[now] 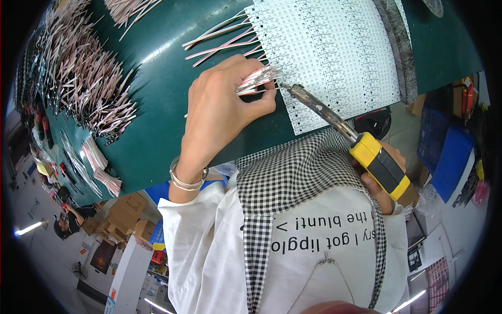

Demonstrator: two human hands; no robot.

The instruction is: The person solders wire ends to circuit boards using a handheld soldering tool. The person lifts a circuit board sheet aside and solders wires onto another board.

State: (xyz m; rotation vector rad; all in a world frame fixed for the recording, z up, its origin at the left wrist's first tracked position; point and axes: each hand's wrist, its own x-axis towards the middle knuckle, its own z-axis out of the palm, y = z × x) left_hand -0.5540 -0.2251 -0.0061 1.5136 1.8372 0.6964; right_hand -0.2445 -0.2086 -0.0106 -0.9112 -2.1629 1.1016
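- Left hand (222,91) is pinching a bundle of thin red-and-white wires with bare silvery ends (255,80) between thumb and fingers; bundle is hovering over the left edge of the white perforated circuit-board panel (324,57).
- Right hand (374,187) is gripping the yellow-and-black handle of a soldering iron with a long stained metal barrel (374,159), partly hiding behind it.
- Iron's tip is pointing at the wire ends, sitting right by them; contact, can't tell.
- More red-and-white wires (222,49) are sticking out from the panel's upper left edge.
- Dark grey mottled bar (398,52) is lying along the panel's right side.
- Large tangled wire heap (86,68) is covering the left of the glossy green tabletop (162,94).
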